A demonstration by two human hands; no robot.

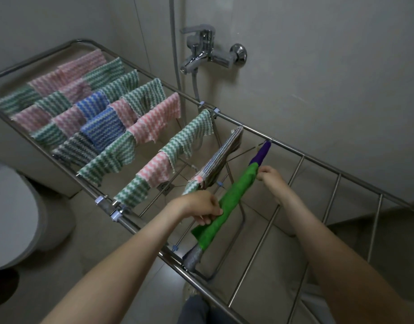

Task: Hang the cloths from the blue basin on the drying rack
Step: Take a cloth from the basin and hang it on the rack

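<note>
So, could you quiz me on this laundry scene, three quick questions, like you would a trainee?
1. True or false: the left hand and the right hand both hold the green cloth.
2. Which cloth shares its rail, farther from the person? A purple cloth; B yellow cloth; C black cloth.
3. What metal fitting is on the wall behind the drying rack?
Key: 1 true; 2 A; 3 a tap.

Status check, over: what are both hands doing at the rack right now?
Left hand, right hand: both gripping bright green cloth, draped over a steel drying rack bar. Nothing blocking.
</note>
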